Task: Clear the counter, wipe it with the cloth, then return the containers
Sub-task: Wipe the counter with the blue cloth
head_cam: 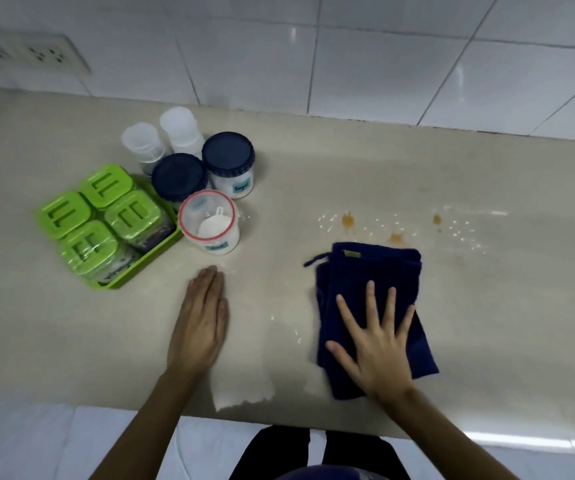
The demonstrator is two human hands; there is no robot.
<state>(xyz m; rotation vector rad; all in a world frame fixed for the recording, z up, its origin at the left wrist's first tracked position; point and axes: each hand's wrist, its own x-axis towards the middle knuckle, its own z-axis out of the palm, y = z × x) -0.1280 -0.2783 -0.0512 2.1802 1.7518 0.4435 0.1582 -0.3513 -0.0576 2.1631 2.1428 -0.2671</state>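
Right hand (379, 355) is spread flat on the folded navy cloth (379, 282), left hand (201, 323) flat and empty on the counter (487, 306), so we'd push forward firmly through the orange spots (347, 220), containers (229, 161) already parked left

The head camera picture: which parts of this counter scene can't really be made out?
- Counter under the blue cloth: hidden by the cloth and the right hand pressed flat on it.
- Labels: the dark-lidded jar has a tag too blurred to read surely.
- Contents of the green-lidded boxes in the green tray: hidden by lids, blurred.
- Two clear tubs behind: partly hidden by jars.
- Counter's left and right ends: cut off.
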